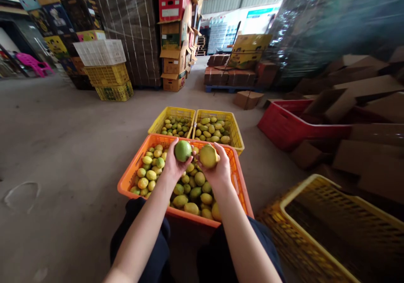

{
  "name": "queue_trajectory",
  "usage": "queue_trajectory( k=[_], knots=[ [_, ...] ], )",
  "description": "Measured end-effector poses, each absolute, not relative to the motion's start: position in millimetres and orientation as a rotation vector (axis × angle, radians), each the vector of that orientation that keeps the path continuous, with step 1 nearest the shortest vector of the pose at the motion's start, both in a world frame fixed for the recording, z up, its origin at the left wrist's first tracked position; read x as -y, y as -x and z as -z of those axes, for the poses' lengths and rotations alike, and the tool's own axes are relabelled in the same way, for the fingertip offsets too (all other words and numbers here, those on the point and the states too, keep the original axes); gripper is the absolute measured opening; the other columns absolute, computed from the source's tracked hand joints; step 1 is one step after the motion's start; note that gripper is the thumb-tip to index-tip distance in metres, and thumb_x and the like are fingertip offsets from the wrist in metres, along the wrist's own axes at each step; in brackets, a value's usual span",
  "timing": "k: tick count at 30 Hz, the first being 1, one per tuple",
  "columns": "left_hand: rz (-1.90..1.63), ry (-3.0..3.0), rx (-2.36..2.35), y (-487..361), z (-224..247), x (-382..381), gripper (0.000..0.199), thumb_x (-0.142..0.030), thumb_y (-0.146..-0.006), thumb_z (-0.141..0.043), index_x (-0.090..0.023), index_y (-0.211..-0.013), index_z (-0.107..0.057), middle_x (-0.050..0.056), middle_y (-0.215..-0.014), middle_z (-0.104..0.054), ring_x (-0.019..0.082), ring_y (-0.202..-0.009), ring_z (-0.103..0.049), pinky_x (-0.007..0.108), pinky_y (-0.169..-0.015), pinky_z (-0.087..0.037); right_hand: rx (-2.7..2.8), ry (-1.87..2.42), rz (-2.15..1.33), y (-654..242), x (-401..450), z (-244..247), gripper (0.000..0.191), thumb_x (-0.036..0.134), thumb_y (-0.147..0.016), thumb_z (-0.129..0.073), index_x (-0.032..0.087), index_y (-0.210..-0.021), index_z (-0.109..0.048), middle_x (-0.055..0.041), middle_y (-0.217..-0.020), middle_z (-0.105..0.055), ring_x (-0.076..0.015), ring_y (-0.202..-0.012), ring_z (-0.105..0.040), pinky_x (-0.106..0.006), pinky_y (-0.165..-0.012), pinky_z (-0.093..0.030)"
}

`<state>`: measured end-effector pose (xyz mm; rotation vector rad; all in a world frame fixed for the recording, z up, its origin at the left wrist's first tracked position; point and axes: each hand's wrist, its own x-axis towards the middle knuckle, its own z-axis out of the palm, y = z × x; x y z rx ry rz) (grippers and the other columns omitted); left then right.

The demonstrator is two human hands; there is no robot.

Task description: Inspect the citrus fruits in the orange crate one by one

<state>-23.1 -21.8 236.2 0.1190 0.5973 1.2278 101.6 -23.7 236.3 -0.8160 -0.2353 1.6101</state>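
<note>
My left hand (172, 165) is closed around a green lemon (183, 151), held up over an orange crate (132, 169). Beside it, my right hand (221, 167) grips a yellow lemon (208, 156). The two fruits are close together, and fingertips of both hands nearly meet between them. Below, the crate holds many loose lemons (180, 201), yellow and greenish. Just beyond its far rim stand two yellow crates side by side, the left crate (154, 125) with smaller greenish fruit and the right crate (236, 133) with larger yellow ones.
At my right is a yellow crate (303, 186); behind it a red crate (277, 121) overflows with flattened cardboard (372, 85). Stacked crates (109, 75) and tall box stacks (173, 35) stand farther back. A small carton (248, 99) lies on the floor near a loaded pallet (224, 88).
</note>
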Motion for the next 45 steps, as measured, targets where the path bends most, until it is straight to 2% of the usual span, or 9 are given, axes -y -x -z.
queue_trajectory(
  k=[5,13,21,29,35,37,39,42,45],
  knots=[
    [-1.219,-0.059,-0.429,23,-240,22,0.038,-0.046,-0.092,-0.045,-0.011,-0.092,-0.062,0.008,-0.074,-0.066,0.014,-0.057,-0.065,0.015,-0.037,-0.049,0.319,0.744,-1.585,-99,26,-244,0.017,0.027,-0.068,-0.070,0.019,-0.072,-0.056,0.0036,-0.054,-0.061,-0.0129,-0.042,-0.058,-0.020,-0.034,-0.043],
    [-1.164,0.083,-0.462,12,-234,12,0.038,-0.029,-0.093,-0.034,-0.011,-0.113,-0.061,0.009,-0.075,-0.068,0.018,-0.062,-0.067,0.024,-0.046,-0.055,0.120,0.808,-1.407,-91,18,-241,0.019,0.033,-0.086,-0.051,0.018,-0.076,-0.056,0.0002,-0.060,-0.066,-0.0140,-0.051,-0.063,-0.023,-0.045,-0.052],
    [-1.172,0.025,-0.568,15,-231,8,0.032,-0.039,-0.088,-0.055,-0.009,-0.097,-0.063,0.008,-0.068,-0.066,0.015,-0.057,-0.065,0.017,-0.042,-0.050,0.351,0.720,-1.334,-84,18,-236,0.037,0.024,-0.056,-0.083,0.021,-0.078,-0.053,0.0095,-0.066,-0.062,-0.0082,-0.055,-0.061,-0.016,-0.047,-0.050],
    [-1.231,0.127,-0.537,20,-225,13,0.040,-0.025,-0.095,-0.032,-0.011,-0.120,-0.061,0.013,-0.082,-0.070,0.021,-0.075,-0.070,0.027,-0.054,-0.057,0.079,0.900,-1.465,-85,10,-232,0.020,0.036,-0.089,-0.054,0.020,-0.079,-0.057,0.0039,-0.059,-0.064,-0.0114,-0.050,-0.062,-0.020,-0.042,-0.051],
    [-1.345,0.084,-0.684,18,-233,11,0.027,-0.037,-0.092,-0.052,-0.013,-0.094,-0.063,0.006,-0.070,-0.066,0.016,-0.060,-0.065,0.025,-0.054,-0.058,0.219,0.783,-1.527,-83,12,-231,0.023,0.016,-0.063,-0.079,0.019,-0.077,-0.061,0.0064,-0.066,-0.065,-0.0088,-0.056,-0.062,-0.017,-0.051,-0.054],
    [-1.341,0.041,-0.708,20,-236,14,0.023,-0.035,-0.088,-0.060,-0.012,-0.090,-0.062,0.005,-0.070,-0.066,0.014,-0.058,-0.065,0.021,-0.052,-0.056,0.229,0.766,-1.568,-83,12,-231,0.018,0.016,-0.065,-0.076,0.019,-0.077,-0.061,0.0051,-0.064,-0.065,-0.0089,-0.054,-0.060,-0.016,-0.047,-0.052],
    [-1.299,0.023,-0.680,23,-236,17,0.030,-0.038,-0.088,-0.059,-0.009,-0.095,-0.063,0.007,-0.071,-0.067,0.014,-0.058,-0.065,0.020,-0.050,-0.056,0.213,0.757,-1.656,-84,12,-229,0.010,0.027,-0.075,-0.066,0.018,-0.076,-0.061,0.0008,-0.061,-0.066,-0.0104,-0.049,-0.058,-0.017,-0.042,-0.049],
    [-1.213,0.085,-0.590,27,-232,21,0.051,-0.046,-0.092,-0.045,-0.003,-0.112,-0.062,0.012,-0.075,-0.069,0.018,-0.062,-0.067,0.023,-0.049,-0.056,0.213,0.776,-1.730,-86,8,-222,0.024,0.037,-0.084,-0.050,0.017,-0.075,-0.060,-0.0045,-0.058,-0.066,-0.0132,-0.044,-0.057,-0.021,-0.038,-0.048],
    [-1.202,0.138,-0.569,29,-228,22,0.045,-0.036,-0.094,-0.037,-0.009,-0.124,-0.060,0.013,-0.081,-0.071,0.020,-0.069,-0.069,0.024,-0.050,-0.055,0.229,0.808,-1.666,-88,5,-214,0.020,0.036,-0.084,-0.051,0.018,-0.078,-0.059,-0.0032,-0.059,-0.067,-0.0147,-0.045,-0.059,-0.023,-0.038,-0.048]
  ],
)
